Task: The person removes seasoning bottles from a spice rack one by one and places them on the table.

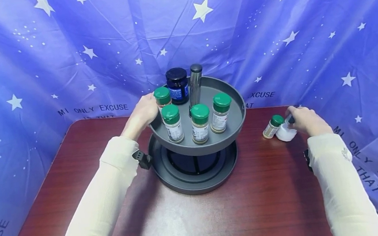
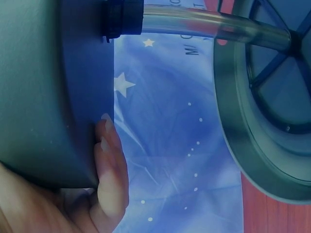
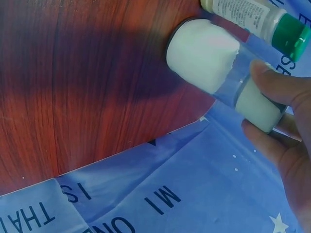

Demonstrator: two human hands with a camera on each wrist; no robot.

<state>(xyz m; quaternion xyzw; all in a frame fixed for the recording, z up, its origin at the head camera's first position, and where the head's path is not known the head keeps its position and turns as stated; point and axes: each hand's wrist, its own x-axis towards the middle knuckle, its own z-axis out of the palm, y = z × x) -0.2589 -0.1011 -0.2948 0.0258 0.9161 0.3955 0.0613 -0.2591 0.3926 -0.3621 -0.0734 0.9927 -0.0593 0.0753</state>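
My left hand (image 1: 144, 109) grips the left rim of the upper tray (image 1: 211, 86) of a grey two-tier rack. In the left wrist view its fingers (image 2: 112, 179) curl under that tray; the thumb is hidden. On the tray stand several green-capped spice bottles (image 1: 200, 126) and a dark jar (image 1: 178, 88) beside the central post (image 1: 195, 88). Far to the right, my right hand (image 1: 308, 120) pinches the lid of a clear jar of white powder (image 3: 204, 56). The jar's base meets the tabletop. Close by it stands another green-capped spice bottle (image 1: 273, 126).
The rack's lower tray (image 1: 196, 188) rests on the reddish-brown wooden table (image 1: 254, 211). A blue curtain (image 1: 180, 30) with white stars hangs behind the table and along both its sides.
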